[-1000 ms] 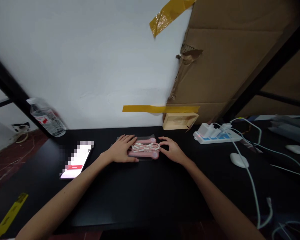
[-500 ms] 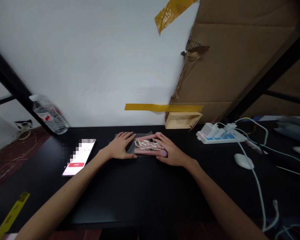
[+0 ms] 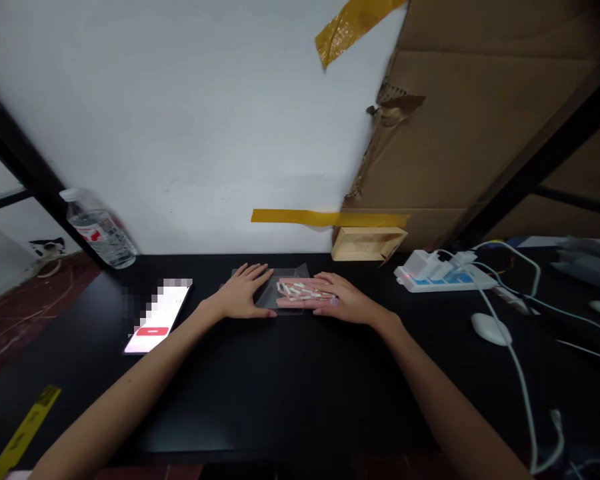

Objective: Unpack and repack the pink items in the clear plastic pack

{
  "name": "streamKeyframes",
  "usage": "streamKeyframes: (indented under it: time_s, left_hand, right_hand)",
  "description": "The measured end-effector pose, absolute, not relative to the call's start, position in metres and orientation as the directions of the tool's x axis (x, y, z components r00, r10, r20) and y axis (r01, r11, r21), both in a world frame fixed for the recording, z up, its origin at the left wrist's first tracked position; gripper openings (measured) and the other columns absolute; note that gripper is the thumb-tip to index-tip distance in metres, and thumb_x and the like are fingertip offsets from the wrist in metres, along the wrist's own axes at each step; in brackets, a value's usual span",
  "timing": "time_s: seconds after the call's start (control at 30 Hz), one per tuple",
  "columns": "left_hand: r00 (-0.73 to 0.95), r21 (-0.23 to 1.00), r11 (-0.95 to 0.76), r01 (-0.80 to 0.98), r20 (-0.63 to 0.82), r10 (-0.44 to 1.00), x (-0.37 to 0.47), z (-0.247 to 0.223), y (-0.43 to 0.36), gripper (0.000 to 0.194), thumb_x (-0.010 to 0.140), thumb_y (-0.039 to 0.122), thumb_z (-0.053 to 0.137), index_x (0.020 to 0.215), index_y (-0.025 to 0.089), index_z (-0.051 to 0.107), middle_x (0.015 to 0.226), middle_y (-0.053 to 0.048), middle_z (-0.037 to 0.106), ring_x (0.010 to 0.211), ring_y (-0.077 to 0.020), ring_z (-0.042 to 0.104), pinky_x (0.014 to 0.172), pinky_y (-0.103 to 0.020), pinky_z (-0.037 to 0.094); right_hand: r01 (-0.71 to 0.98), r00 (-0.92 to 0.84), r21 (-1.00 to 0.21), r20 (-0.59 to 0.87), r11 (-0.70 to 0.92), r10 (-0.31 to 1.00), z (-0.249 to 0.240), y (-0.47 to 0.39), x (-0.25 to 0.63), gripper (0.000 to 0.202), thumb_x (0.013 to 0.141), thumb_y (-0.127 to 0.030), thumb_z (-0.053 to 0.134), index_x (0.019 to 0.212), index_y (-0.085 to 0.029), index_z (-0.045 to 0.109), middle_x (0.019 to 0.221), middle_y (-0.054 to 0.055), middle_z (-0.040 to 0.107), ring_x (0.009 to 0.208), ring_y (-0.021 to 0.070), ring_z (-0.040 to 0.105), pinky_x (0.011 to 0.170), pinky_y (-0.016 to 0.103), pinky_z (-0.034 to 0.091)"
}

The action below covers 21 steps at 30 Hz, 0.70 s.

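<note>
A pink pack with a window of white-tipped pink sticks, which look like cotton swabs, lies near the middle of the black table. My right hand grips its right end, thumb on the near side and fingers on the far side. Beneath the pack is a clear plastic bag, lying flat. My left hand rests palm down on the left part of this bag, fingers spread and thumb stretched toward the pack.
A lit phone lies to the left, with a water bottle behind it. Against the wall leans a shallow wooden box. At right are a power strip with plugs and cables, and a white mouse. Yellow tape marks the front left.
My right hand has closed in on the pack, whose long pink sides now lie nearer together. The pack has shifted slightly right. My left hand stays nearly still.
</note>
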<state>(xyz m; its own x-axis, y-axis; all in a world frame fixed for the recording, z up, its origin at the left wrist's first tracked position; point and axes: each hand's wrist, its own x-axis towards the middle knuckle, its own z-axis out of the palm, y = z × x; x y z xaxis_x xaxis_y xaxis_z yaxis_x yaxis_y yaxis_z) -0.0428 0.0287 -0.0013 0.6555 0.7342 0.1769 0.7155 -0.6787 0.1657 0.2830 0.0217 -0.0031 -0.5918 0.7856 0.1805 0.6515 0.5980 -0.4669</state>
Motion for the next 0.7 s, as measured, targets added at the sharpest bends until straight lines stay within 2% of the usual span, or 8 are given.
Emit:
streamKeyframes:
  time_s: [0.13,0.27,0.47,0.6,0.7]
  left_hand:
    - [0.577,0.104,-0.597,0.795,0.171,0.798,-0.042,-0.003,0.027,0.094,0.079,0.079,0.057,0.153,0.024,0.036,0.159,-0.017,0.028,0.146,-0.0421,0.024,0.115,-0.065,0.016]
    - [0.462,0.08,-0.499,0.863,0.272,0.844,-0.041,-0.013,0.031,0.073,0.089,0.069,0.055,0.147,0.027,0.044,0.155,-0.016,0.037,0.144,-0.0439,0.028,0.11,-0.069,0.024]
    - [0.412,0.197,-0.521,0.83,0.414,0.812,-0.049,-0.026,0.041,0.041,0.1,0.039,0.05,0.136,0.021,0.053,0.144,-0.015,0.049,0.136,-0.0317,0.045,0.107,-0.05,0.044]
    - [0.366,0.274,-0.528,0.804,0.471,0.802,-0.052,-0.029,0.044,0.033,0.1,0.035,0.048,0.127,0.02,0.059,0.139,-0.013,0.053,0.129,-0.0277,0.053,0.105,-0.046,0.047]
    - [0.355,0.317,-0.547,0.774,0.499,0.791,-0.051,-0.032,0.047,0.03,0.1,0.031,0.045,0.122,0.019,0.062,0.134,-0.011,0.058,0.128,-0.0264,0.055,0.106,-0.045,0.047]
  right_hand:
    - [0.684,-0.562,-0.483,0.127,0.546,0.817,-0.004,0.026,0.309,0.07,0.077,-0.051,0.075,0.141,-0.03,0.056,0.146,0.011,0.051,0.133,0.0349,0.048,0.113,0.052,0.037]
    - [0.724,-0.489,-0.499,0.119,0.477,0.864,-0.006,0.031,0.335,0.068,0.072,-0.051,0.079,0.135,-0.033,0.061,0.14,0.01,0.055,0.128,0.036,0.053,0.108,0.051,0.043]
    - [0.727,-0.443,-0.544,0.094,0.418,0.892,0.001,0.028,0.355,0.057,0.064,-0.037,0.083,0.119,-0.027,0.071,0.123,0.01,0.063,0.114,0.034,0.062,0.101,0.049,0.049]
    - [0.697,-0.471,-0.586,0.062,0.414,0.88,0.008,0.022,0.352,0.056,0.061,-0.032,0.084,0.115,-0.024,0.071,0.122,0.01,0.063,0.113,0.0328,0.062,0.101,0.047,0.049]
    - [0.629,-0.532,-0.631,0.075,0.453,0.844,0.013,0.014,0.334,0.056,0.064,-0.031,0.083,0.118,-0.025,0.069,0.125,0.007,0.063,0.116,0.0317,0.061,0.102,0.046,0.049]
